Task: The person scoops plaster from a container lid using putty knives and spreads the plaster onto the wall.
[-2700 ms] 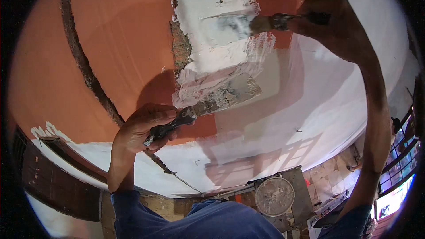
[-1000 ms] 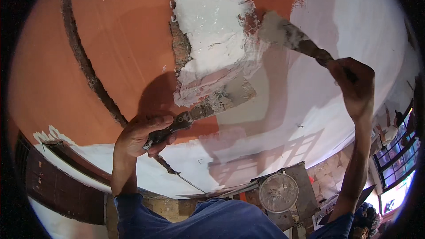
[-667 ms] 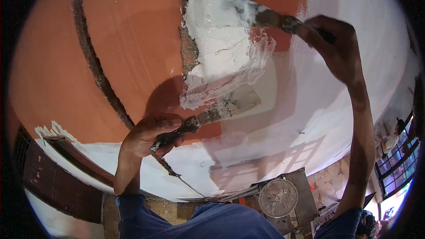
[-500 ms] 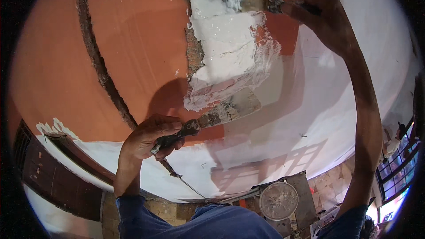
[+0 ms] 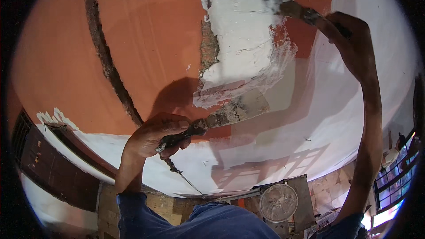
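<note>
1. Far left, low: dark brown door (image 5: 57, 168), bent by the lens.
2. Rough vertical groove (image 5: 99, 35) cut into the orange wall (image 5: 141, 57); no filler seen in it.
3. Left hand (image 5: 161, 135): fingers closed round the handle of the left putty knife (image 5: 234, 111). Blade points right and slightly up, just under the patch, caked with residue. Pose about the same as in the earlier frames; looks like the spare or loading blade.
4. Exposed rough strip (image 5: 209, 46) down the patch's left edge, mostly bare. Changed: white filler now rings its top end, with a dark bit showing inside. Suggests the last stroke dragged filler across there; the rest of the strip looks unfilled.
5. White filler patch (image 5: 241, 40), upper middle of the wall: wet-looking, cracked midway, thin and streaky at lower right.
6. Low, right of centre: round tub (image 5: 279, 202) with whitish residue, on the floor side.
7. Right putty knife (image 5: 283, 6): blade over the patch's top. Changed: half a second ago it reached the top left corner, now it sits further right. Reads as a smoothing pass; pressed or lifted, cannot tell.
8. Right hand (image 5: 352, 40): narrow grip on that knife's handle, wrist bent.
9. Far right: barred window (image 5: 396, 172), bright.
</note>
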A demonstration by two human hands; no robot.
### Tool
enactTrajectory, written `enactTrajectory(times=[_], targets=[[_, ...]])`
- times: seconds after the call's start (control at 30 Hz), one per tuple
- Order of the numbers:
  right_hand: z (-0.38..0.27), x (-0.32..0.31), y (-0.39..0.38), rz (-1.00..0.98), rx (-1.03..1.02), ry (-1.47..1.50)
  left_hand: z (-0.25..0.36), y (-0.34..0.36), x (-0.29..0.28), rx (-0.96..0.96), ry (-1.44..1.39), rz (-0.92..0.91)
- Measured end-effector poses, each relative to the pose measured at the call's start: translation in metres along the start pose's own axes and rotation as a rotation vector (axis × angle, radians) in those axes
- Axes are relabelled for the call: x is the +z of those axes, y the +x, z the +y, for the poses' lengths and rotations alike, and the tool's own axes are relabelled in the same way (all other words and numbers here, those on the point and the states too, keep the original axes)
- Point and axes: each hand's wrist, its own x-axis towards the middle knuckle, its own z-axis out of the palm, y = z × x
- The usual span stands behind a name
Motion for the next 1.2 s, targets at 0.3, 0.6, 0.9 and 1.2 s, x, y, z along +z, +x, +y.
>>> enactTrajectory(times=[0.3, 0.6, 0.9, 1.2], targets=[[-0.033, 0.023, -0.052, 0.003, 0.482, 0.948, 0.003, -0.007, 0.003, -0.014, 0.035, -0.022], [-0.077, 0.018, -0.12, -0.208, 0.924, 1.439, -0.009, -0.015, 0.034, 0.028, 0.191, 0.217], [-0.083, 0.004, -0.215, -0.179, 1.177, 1.448, -0.087, 0.025, 0.088, 0.062, 0.1, 0.143], [-0.113, -0.056, -0.319, 0.018, 1.623, 1.125, -0.181, 0.072, 0.168, -0.265, -0.09, -0.226]])
